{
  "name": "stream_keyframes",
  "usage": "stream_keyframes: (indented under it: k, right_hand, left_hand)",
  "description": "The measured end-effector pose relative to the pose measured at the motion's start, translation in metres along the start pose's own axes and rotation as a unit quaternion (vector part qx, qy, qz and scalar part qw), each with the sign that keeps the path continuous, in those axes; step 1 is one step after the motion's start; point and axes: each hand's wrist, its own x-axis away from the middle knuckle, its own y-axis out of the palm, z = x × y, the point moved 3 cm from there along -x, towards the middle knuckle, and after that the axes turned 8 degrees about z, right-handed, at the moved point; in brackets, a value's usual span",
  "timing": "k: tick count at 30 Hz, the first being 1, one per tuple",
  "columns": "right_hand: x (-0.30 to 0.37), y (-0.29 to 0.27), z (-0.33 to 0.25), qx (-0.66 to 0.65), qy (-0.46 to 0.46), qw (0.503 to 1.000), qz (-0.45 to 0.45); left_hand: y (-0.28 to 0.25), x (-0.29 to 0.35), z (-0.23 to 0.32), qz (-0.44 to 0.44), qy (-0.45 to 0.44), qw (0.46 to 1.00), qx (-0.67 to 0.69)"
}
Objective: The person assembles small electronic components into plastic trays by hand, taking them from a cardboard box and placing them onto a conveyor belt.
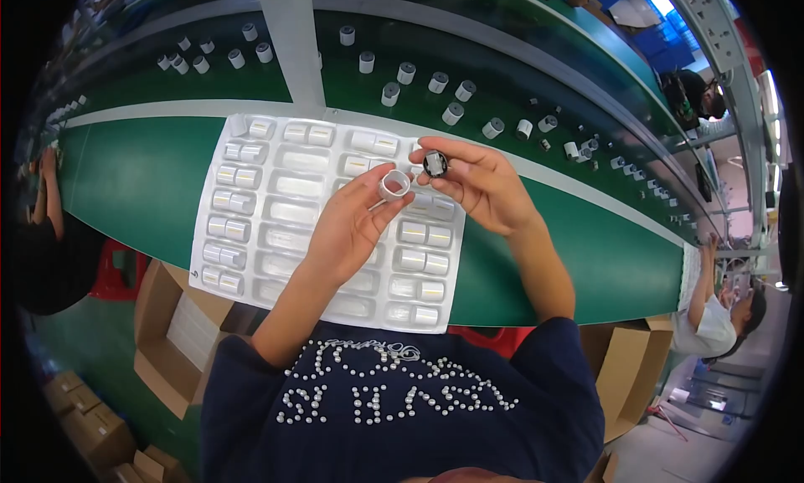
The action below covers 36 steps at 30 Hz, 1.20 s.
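Note:
Over the white moulded tray (279, 182), my left hand (350, 223) pinches a hollow white cylindrical shell (394, 184), its round mouth facing up. Just right of it, my right hand (486, 182) grips a small round black part with a pale block in its face (435, 163). The two pieces are close together but apart. Pairs of white cylinders (236, 177) lie on their sides in many tray pockets, and several middle pockets hold none. My hands and forearms hide part of the tray.
The tray rests on a green work surface (126, 182). Behind it, a green shelf carries many white cylinders (438, 83), split by a grey upright post (291, 48). Cardboard boxes (172, 341) stand below at both sides. Other people (720, 316) work at far left and right.

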Motion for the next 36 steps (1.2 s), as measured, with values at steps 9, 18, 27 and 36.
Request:
stream_keyframes:
  k: [9,18,27,36]
  right_hand:
    - [0.023,0.025,0.002,0.382,-0.310,0.869,0.063]
    - [0.028,0.032,0.003,0.475,-0.348,0.807,0.057]
    - [0.034,0.049,0.020,0.571,-0.464,0.676,0.032]
    - [-0.068,-0.116,-0.077,0.558,-0.322,0.688,0.335]
  left_hand:
    - [0.006,0.009,-0.003,-0.054,0.101,0.993,-0.036]
    - [0.008,0.010,-0.012,-0.035,0.140,0.987,-0.066]
    - [0.013,0.005,-0.020,-0.022,0.188,0.955,-0.230]
    - [0.018,0.026,0.013,-0.019,0.418,0.392,-0.819]
